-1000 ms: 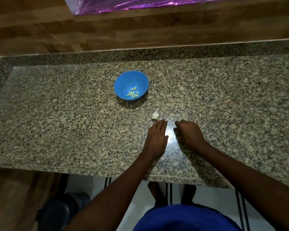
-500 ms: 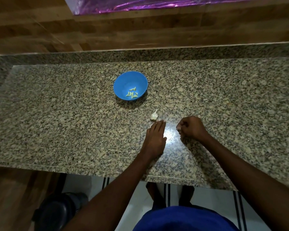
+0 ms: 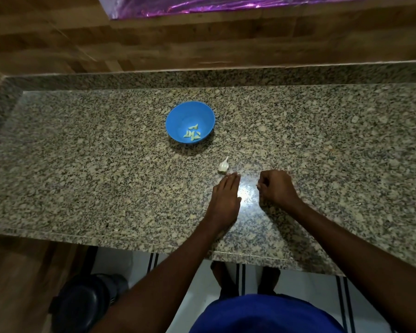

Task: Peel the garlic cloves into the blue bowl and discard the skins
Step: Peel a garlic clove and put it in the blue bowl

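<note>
The blue bowl (image 3: 178, 111) stands mid-counter with several peeled, pale green garlic cloves (image 3: 192, 134) in its bottom. A small white garlic piece with a pointed tip (image 3: 223, 165) lies on the granite just in front and to the right of the bowl. My left hand (image 3: 226, 198) lies flat on the counter with straight fingers, its fingertips right at the garlic piece. My right hand (image 3: 276, 188) is beside it, a palm's width to the right. Its fingers are curled into a fist, and a pale scrap that looks like garlic skin (image 3: 258, 186) shows at the fingertips.
The speckled granite counter (image 3: 106, 164) has a raised back ledge against a wooden wall (image 3: 202, 44). Its front edge runs just below my wrists. On the floor at the lower left stands a dark round object (image 3: 82, 304). Shiny purple foil (image 3: 226, 6) lies along the top.
My right hand has lifted off the counter, curled into a fist and shifted slightly right. The left hand stays flat by the garlic piece.
</note>
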Demonstrator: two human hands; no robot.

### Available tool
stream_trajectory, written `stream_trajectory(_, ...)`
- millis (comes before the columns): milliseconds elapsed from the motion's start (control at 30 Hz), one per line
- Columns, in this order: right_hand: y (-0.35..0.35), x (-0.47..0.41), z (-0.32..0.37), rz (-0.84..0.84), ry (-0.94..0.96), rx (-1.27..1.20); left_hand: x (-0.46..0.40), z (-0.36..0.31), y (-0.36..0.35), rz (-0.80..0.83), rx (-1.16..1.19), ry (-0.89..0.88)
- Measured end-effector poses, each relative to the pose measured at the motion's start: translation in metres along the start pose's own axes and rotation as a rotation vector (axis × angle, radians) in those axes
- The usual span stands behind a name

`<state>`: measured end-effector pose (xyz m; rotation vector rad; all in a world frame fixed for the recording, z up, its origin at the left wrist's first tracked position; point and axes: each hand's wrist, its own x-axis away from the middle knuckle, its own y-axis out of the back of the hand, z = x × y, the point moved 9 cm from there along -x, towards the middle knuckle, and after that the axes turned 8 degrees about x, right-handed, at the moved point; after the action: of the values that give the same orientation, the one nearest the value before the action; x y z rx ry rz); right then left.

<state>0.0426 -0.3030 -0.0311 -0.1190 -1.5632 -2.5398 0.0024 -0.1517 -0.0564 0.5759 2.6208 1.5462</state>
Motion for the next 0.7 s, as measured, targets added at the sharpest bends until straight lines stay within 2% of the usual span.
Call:
stream_trajectory(300, -0.009, 0.004, 0.043, 0.104, 0.313, 0.485, 0.000, 0.000, -0.001, -0.009, -0.006, -0.002)
stream_trajectory(467, -0.015, 0.008, 0.059, 0.170, 0.423, 0.705, 0.000, -0.001, 0.000, 0.012, -0.015, -0.004)
stream_trajectory(567, -0.004, 0.002, 0.046, 0.121, 0.317, 0.512, 0.002, -0.004, 0.003, 0.010, -0.002, -0.009)
stream_trajectory(700, 0.007, 0.006, -0.008, 0.028, -0.078, -0.118, -0.006, -0.004, 0.014, -0.059, 0.115, -0.007)
